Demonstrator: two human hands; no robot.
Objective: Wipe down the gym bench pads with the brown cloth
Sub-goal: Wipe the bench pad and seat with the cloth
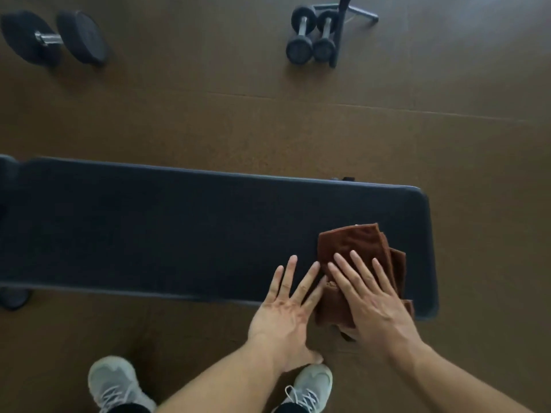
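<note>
Flat hands (pixel 376 305) on brown cloth (pixel 354 248), bench pad (pixel 179 228)

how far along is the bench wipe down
Early, it seems. Done: the brown cloth lies folded on the bench pad at its right end. In hand: the right hand presses flat on it, the left hand flat beside it. Left: the long stretch of pad leftward; no wiped marks show.

Brown rubber floor (pixel 238 114) with seams running across. One big black dumbbell (pixel 53 38) sits top left, and two small dumbbells (pixel 311 34) lie side by side up top, right next to a black stand (pixel 343 25). Grey sneakers (pixel 114 383) at the bottom edge.
</note>
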